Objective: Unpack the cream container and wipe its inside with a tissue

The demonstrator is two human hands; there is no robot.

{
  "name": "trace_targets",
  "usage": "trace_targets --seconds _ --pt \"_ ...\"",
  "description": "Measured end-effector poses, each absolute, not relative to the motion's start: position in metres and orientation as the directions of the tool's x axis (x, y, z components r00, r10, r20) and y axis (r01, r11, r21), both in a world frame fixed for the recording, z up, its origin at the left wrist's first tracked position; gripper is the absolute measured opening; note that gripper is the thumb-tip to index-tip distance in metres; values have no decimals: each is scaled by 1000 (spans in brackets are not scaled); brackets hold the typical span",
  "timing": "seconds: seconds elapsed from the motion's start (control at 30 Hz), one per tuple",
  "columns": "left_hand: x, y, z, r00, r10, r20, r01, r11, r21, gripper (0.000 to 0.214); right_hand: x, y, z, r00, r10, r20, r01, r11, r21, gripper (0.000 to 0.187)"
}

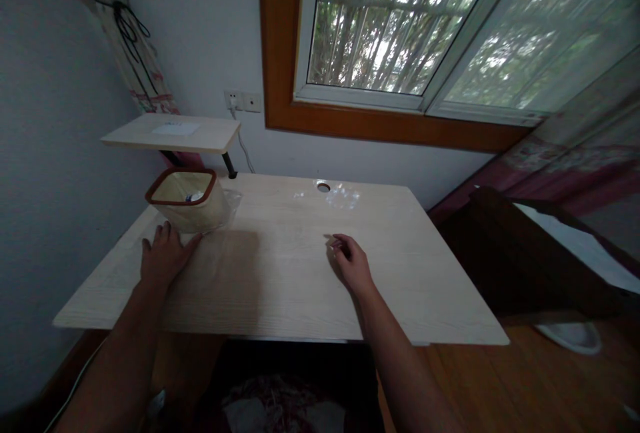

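Observation:
My left hand [165,254] lies on the desk with its fingers spread, right in front of a bin [200,214]. The bin is cream with a brown rim, has a clear plastic bag showing at its right side, and holds something small, white and blue [194,197]. Whether my fingertips touch the bin's base I cannot tell. Over the middle right of the pale wooden desk [300,273], my right hand [351,261] has its fingers curled, thumb near the fingertips. Anything between them is too small to make out.
A raised shelf [175,132] with a white paper [176,128] stands at the back left. Near the desk's back edge is a round cable hole [323,188]. A wall socket [243,100] with a cord sits behind. Dark brown furniture [540,253] stands to the right.

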State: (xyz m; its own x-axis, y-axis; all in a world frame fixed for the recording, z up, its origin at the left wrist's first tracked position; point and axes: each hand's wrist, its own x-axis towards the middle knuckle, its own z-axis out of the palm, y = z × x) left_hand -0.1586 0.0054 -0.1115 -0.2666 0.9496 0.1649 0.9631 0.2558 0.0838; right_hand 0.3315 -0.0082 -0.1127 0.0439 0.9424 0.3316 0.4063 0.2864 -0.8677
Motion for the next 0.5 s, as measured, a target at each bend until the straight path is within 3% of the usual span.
trace_targets --seconds 0.27,0.5 --pt "-153 -6 -109 -258 942 215 966 254 49 90 328 -10 -110 21 933 358 493 302 -816 33" --pt "-158 -4 -108 -268 943 196 963 254 94 89 327 -12 -105 24 935 355 484 300 -822 28"
